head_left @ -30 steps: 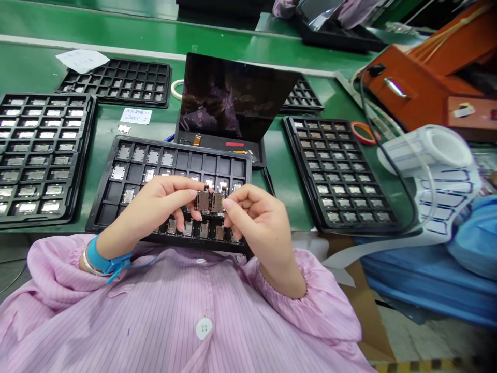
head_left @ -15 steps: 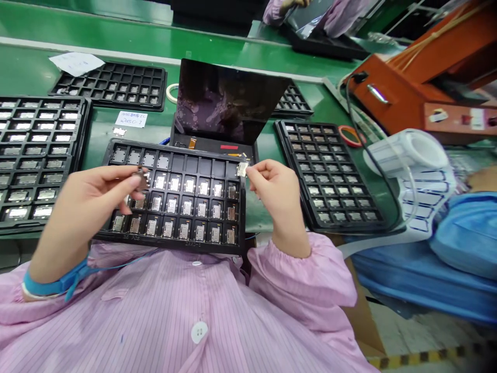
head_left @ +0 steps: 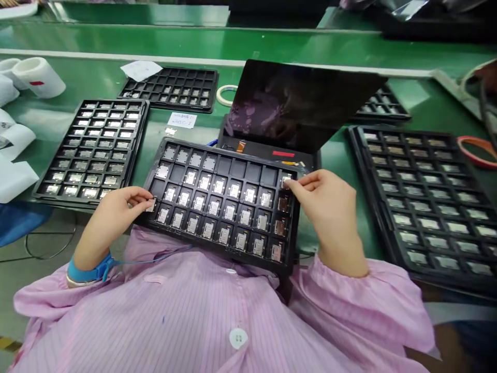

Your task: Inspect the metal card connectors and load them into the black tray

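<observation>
I see one small metal part (head_left: 286, 182) pinched in my right hand (head_left: 328, 207) over the black tray's (head_left: 221, 155) top-right pocket; my left hand (head_left: 112, 212) pinches another part (head_left: 150, 205) at its left edge, on the green bench (head_left: 272, 52).

left hand (head_left: 116, 210): fingers pinched, low left | right hand (head_left: 330, 207): fingertips pinched, forearm bent inward
</observation>
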